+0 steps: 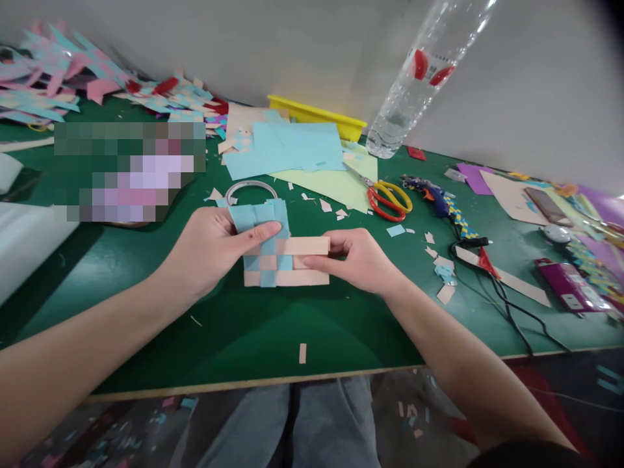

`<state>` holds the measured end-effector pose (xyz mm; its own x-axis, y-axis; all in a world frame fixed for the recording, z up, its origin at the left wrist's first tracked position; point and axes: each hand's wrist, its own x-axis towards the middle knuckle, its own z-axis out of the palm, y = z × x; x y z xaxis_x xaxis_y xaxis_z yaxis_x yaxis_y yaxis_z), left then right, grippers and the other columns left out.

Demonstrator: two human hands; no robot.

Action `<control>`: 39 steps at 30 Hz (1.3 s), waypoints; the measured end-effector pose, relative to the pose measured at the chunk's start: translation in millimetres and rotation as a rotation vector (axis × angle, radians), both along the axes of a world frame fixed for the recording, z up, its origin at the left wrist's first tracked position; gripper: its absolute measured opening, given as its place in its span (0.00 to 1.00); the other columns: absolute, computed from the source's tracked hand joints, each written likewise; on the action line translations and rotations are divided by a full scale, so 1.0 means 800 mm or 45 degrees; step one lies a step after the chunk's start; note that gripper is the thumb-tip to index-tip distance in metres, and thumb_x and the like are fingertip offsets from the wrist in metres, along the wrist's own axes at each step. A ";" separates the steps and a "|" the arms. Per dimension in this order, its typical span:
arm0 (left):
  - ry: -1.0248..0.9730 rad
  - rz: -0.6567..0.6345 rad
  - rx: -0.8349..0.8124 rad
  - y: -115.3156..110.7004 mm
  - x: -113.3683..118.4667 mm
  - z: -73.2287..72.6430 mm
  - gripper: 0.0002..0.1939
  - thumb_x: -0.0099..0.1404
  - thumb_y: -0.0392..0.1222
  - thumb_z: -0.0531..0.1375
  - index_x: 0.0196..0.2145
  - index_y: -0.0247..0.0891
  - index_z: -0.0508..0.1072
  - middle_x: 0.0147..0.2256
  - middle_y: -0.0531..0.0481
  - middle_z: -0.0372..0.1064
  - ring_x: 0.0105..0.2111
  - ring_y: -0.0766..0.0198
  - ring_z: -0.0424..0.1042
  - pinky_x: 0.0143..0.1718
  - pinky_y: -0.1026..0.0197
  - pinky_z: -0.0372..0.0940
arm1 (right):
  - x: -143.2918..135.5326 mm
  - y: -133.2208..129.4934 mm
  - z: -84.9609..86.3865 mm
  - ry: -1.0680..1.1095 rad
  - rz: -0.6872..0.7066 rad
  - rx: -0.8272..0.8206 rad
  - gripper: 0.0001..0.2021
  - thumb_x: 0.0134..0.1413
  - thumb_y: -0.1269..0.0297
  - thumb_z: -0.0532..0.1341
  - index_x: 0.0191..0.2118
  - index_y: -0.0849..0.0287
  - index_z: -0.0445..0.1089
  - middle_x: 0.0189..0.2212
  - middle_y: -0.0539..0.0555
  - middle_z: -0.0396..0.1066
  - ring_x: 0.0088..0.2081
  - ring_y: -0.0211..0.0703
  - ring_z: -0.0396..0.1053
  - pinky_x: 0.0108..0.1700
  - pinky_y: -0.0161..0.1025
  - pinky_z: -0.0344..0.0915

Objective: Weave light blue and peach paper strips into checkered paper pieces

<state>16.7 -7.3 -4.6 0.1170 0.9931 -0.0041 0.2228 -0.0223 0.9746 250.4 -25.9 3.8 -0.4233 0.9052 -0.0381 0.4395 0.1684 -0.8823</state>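
A small woven piece of blue and pale peach paper strips [268, 262] is held up over the green table. On its upper left, my left hand [212, 244] grips the blue strips, thumb in front and fingers behind. My right hand [358, 260] pinches the free ends of the peach strips at the right side, its thumb over the middle strip. The peach ends stick out to the right; blue ends stand up at the top. A roll of tape [251, 184] lies just behind the piece.
Red and yellow scissors [390, 199] lie behind my right hand, near blue paper sheets [297, 146], a yellow tray [316, 116] and a water bottle [407, 84]. Cables [511, 312] and a purple object [570, 286] are at right. Paper scraps are scattered about.
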 end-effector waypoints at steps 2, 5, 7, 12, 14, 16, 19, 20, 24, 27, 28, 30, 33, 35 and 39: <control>-0.016 -0.005 -0.021 -0.001 0.000 -0.001 0.17 0.55 0.56 0.70 0.32 0.39 0.82 0.32 0.47 0.80 0.33 0.54 0.77 0.35 0.54 0.70 | 0.000 0.000 -0.001 0.102 0.010 -0.062 0.17 0.52 0.51 0.67 0.31 0.62 0.72 0.26 0.51 0.71 0.28 0.36 0.67 0.28 0.33 0.63; -0.109 -0.004 -0.053 0.000 0.002 -0.002 0.15 0.55 0.53 0.70 0.32 0.39 0.81 0.32 0.49 0.80 0.32 0.58 0.76 0.33 0.59 0.69 | -0.001 0.001 -0.002 0.150 -0.029 -0.092 0.14 0.51 0.53 0.68 0.32 0.62 0.74 0.28 0.52 0.74 0.29 0.38 0.70 0.30 0.35 0.65; -0.225 -0.021 -0.072 0.002 0.003 -0.002 0.13 0.55 0.51 0.71 0.32 0.39 0.81 0.32 0.51 0.79 0.31 0.62 0.74 0.32 0.62 0.68 | -0.001 0.001 -0.001 0.182 -0.046 -0.103 0.14 0.51 0.54 0.68 0.32 0.62 0.74 0.29 0.53 0.74 0.30 0.38 0.70 0.30 0.35 0.66; -0.382 -0.162 -0.183 0.004 0.005 0.001 0.16 0.52 0.50 0.73 0.34 0.39 0.78 0.30 0.52 0.77 0.28 0.65 0.73 0.29 0.63 0.68 | -0.001 0.002 -0.001 0.292 -0.076 -0.138 0.13 0.49 0.56 0.70 0.30 0.62 0.73 0.26 0.50 0.73 0.29 0.36 0.69 0.30 0.34 0.65; -0.363 -0.201 -0.210 0.004 0.005 0.001 0.18 0.50 0.49 0.74 0.35 0.39 0.77 0.29 0.52 0.76 0.26 0.66 0.71 0.25 0.65 0.65 | -0.001 0.003 -0.001 0.303 -0.116 -0.131 0.14 0.49 0.55 0.70 0.33 0.62 0.74 0.28 0.51 0.74 0.30 0.37 0.70 0.31 0.34 0.66; -0.311 -0.236 -0.215 0.004 0.005 -0.001 0.17 0.49 0.47 0.74 0.34 0.39 0.77 0.29 0.53 0.75 0.25 0.67 0.70 0.23 0.66 0.62 | -0.002 0.003 -0.002 0.309 -0.145 -0.116 0.15 0.48 0.54 0.70 0.34 0.62 0.75 0.29 0.52 0.75 0.32 0.39 0.71 0.32 0.35 0.67; -0.226 -0.288 -0.233 0.003 0.006 -0.001 0.16 0.47 0.44 0.74 0.32 0.38 0.77 0.29 0.52 0.75 0.27 0.65 0.70 0.25 0.65 0.63 | -0.003 0.002 -0.002 0.306 -0.136 -0.102 0.15 0.49 0.54 0.70 0.35 0.62 0.75 0.30 0.52 0.75 0.32 0.39 0.72 0.32 0.36 0.67; -0.189 -0.288 -0.233 0.002 0.007 -0.001 0.14 0.47 0.44 0.74 0.30 0.38 0.77 0.27 0.52 0.74 0.26 0.65 0.69 0.25 0.65 0.62 | -0.003 0.002 -0.002 0.298 -0.128 -0.096 0.15 0.50 0.54 0.69 0.35 0.62 0.75 0.31 0.52 0.76 0.32 0.39 0.72 0.32 0.36 0.68; -0.056 -0.224 -0.186 0.001 0.009 0.002 0.14 0.48 0.48 0.73 0.22 0.37 0.75 0.16 0.56 0.62 0.19 0.68 0.60 0.20 0.65 0.56 | -0.006 -0.002 -0.001 0.285 -0.065 -0.128 0.16 0.52 0.54 0.68 0.42 0.60 0.76 0.34 0.53 0.76 0.32 0.39 0.72 0.32 0.35 0.68; -0.033 -0.211 -0.154 0.000 0.010 0.003 0.13 0.48 0.49 0.73 0.22 0.40 0.75 0.14 0.57 0.57 0.18 0.68 0.57 0.19 0.64 0.55 | -0.008 -0.004 -0.003 0.289 -0.028 -0.187 0.19 0.48 0.54 0.70 0.42 0.61 0.76 0.33 0.53 0.78 0.32 0.40 0.74 0.32 0.36 0.70; -0.034 -0.212 -0.145 0.000 0.010 0.003 0.13 0.48 0.49 0.72 0.21 0.40 0.75 0.14 0.57 0.57 0.17 0.67 0.57 0.20 0.63 0.56 | -0.008 -0.004 -0.005 0.285 -0.029 -0.195 0.18 0.48 0.54 0.70 0.41 0.62 0.76 0.32 0.53 0.78 0.32 0.41 0.75 0.33 0.36 0.71; -0.044 -0.209 -0.133 0.000 0.010 0.002 0.13 0.48 0.50 0.72 0.22 0.42 0.75 0.14 0.57 0.58 0.17 0.66 0.57 0.20 0.62 0.56 | -0.009 -0.003 -0.007 0.291 -0.038 -0.203 0.17 0.49 0.54 0.70 0.39 0.62 0.77 0.31 0.54 0.79 0.32 0.43 0.77 0.34 0.38 0.72; -0.057 -0.192 -0.134 0.000 0.011 0.002 0.13 0.47 0.50 0.73 0.22 0.43 0.74 0.15 0.57 0.59 0.17 0.66 0.58 0.20 0.62 0.55 | -0.009 -0.002 -0.007 0.305 -0.047 -0.213 0.16 0.50 0.55 0.70 0.39 0.62 0.77 0.32 0.55 0.79 0.33 0.44 0.79 0.37 0.39 0.74; -0.053 -0.189 -0.136 0.000 0.011 0.002 0.14 0.47 0.50 0.73 0.21 0.42 0.74 0.15 0.57 0.59 0.17 0.66 0.58 0.20 0.62 0.55 | -0.009 -0.002 -0.006 0.292 -0.060 -0.218 0.15 0.50 0.55 0.70 0.38 0.63 0.77 0.30 0.55 0.80 0.32 0.44 0.79 0.36 0.39 0.74; -0.061 -0.202 -0.106 0.000 0.011 0.004 0.14 0.48 0.49 0.73 0.21 0.41 0.74 0.15 0.57 0.60 0.17 0.67 0.58 0.19 0.63 0.55 | -0.009 -0.002 -0.003 0.304 -0.066 -0.226 0.16 0.48 0.55 0.71 0.38 0.63 0.77 0.31 0.55 0.80 0.32 0.45 0.80 0.35 0.38 0.74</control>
